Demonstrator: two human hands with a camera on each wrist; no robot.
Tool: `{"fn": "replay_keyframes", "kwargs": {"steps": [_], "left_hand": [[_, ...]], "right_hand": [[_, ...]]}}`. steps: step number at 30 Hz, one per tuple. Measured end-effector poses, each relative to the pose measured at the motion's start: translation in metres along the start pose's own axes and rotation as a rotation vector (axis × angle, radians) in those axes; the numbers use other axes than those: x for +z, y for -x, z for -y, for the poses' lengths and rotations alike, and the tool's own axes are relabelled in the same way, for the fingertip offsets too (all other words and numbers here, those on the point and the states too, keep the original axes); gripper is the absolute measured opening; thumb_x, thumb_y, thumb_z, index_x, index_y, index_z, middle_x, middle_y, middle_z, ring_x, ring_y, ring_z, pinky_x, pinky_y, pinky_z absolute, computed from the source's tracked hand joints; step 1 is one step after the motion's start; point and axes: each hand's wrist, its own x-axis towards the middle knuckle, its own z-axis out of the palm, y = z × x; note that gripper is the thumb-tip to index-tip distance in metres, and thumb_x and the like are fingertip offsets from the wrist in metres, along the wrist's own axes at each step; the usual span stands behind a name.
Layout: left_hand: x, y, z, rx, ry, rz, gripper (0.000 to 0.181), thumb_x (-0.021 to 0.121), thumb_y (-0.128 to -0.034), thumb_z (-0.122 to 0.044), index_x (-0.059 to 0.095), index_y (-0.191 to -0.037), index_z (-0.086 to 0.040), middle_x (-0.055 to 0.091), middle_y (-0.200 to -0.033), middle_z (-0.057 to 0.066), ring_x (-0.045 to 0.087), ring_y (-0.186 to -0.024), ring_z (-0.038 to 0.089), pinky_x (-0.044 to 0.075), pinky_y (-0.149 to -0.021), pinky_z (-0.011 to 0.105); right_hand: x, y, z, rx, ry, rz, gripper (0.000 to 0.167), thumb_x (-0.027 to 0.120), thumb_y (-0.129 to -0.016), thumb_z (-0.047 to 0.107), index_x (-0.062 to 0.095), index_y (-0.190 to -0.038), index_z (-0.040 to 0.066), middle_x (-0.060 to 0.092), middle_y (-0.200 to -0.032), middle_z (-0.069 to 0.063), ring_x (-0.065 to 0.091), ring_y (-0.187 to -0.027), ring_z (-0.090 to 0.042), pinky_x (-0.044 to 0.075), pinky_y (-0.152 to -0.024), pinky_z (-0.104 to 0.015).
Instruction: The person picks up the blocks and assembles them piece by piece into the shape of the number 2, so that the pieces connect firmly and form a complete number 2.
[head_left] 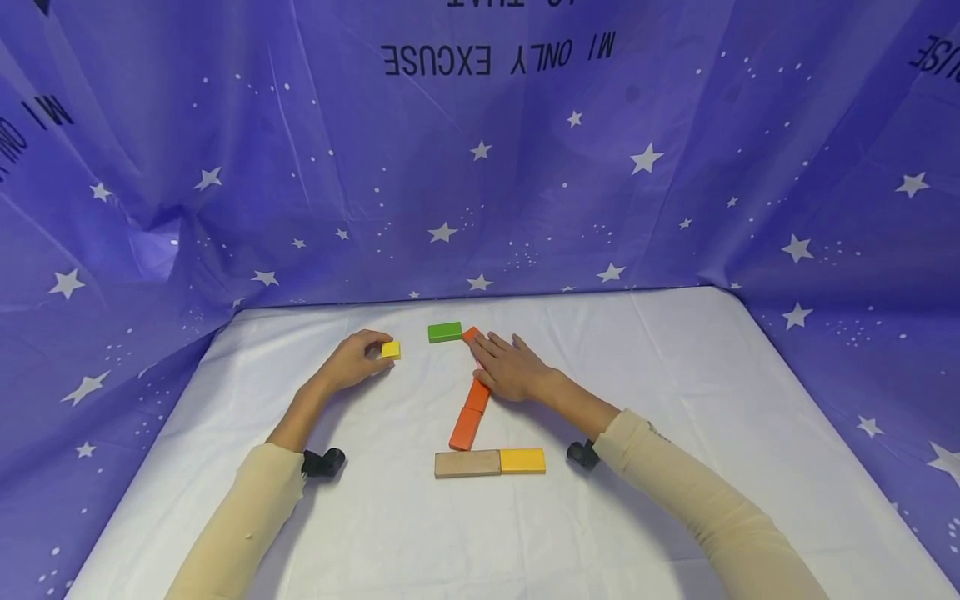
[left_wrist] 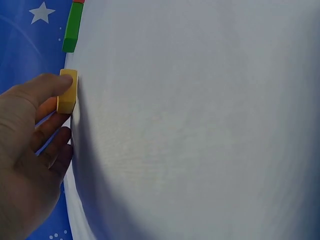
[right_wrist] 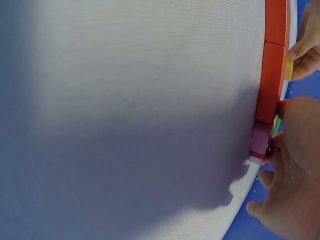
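My left hand pinches a yellow block between thumb and fingers, left of the lying green block. In the left wrist view the thumb lies across the yellow block. My right hand rests with extended fingers against the upper part of a slanting row of blocks. Two orange blocks lie end to end in that row. Pink blocks continue it under the right fingers, mostly hidden in the head view. At the top, an orange-red block peeks out, touching the green block's right end.
Below the row, a plain wooden block and a yellow-orange block lie end to end. All lie on a white cloth. A purple star-printed curtain stands behind and at both sides.
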Motion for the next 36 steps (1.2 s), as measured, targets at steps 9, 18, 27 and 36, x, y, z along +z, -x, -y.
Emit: {"fn": "replay_keyframes", "kwargs": {"steps": [9, 18, 27, 36], "left_hand": [[0.005, -0.001, -0.003, 0.001, 0.020, -0.044, 0.038, 0.075, -0.0886, -0.010, 0.065, -0.121, 0.008, 0.065, -0.116, 0.022, 0.058, -0.110, 0.037, 0.045, -0.100, 0.051], [0.012, -0.011, -0.011, -0.024, 0.017, -0.080, 0.038, 0.076, -0.0881, -0.012, 0.067, -0.119, 0.007, 0.067, -0.114, 0.022, 0.061, -0.107, 0.036, 0.048, -0.097, 0.050], [0.017, -0.024, -0.022, -0.052, 0.002, -0.074, 0.037, 0.075, -0.0886, -0.013, 0.068, -0.119, 0.007, 0.066, -0.116, 0.022, 0.061, -0.107, 0.035, 0.048, -0.096, 0.049], [0.022, -0.035, -0.023, -0.063, -0.019, -0.054, 0.040, 0.073, -0.0903, -0.012, 0.065, -0.124, 0.007, 0.065, -0.117, 0.023, 0.060, -0.109, 0.036, 0.048, -0.097, 0.049]], "right_hand": [[-0.002, 0.002, 0.002, 0.003, -0.003, 0.000, 0.062, 0.030, -0.109, 0.042, 0.016, -0.161, 0.012, 0.014, -0.165, -0.005, 0.014, -0.151, -0.026, 0.014, -0.119, -0.056], [-0.003, 0.003, 0.002, -0.006, -0.015, -0.016, 0.061, 0.032, -0.109, 0.040, 0.018, -0.160, 0.011, 0.017, -0.165, -0.006, 0.016, -0.150, -0.028, 0.015, -0.119, -0.057], [-0.002, 0.003, 0.001, -0.003, -0.018, -0.015, 0.061, 0.031, -0.109, 0.041, 0.017, -0.161, 0.012, 0.016, -0.165, -0.005, 0.015, -0.150, -0.026, 0.015, -0.119, -0.056], [-0.001, 0.001, -0.001, -0.004, -0.013, -0.006, 0.062, 0.030, -0.109, 0.043, 0.015, -0.161, 0.013, 0.014, -0.165, -0.005, 0.013, -0.151, -0.026, 0.013, -0.119, -0.057]]}}
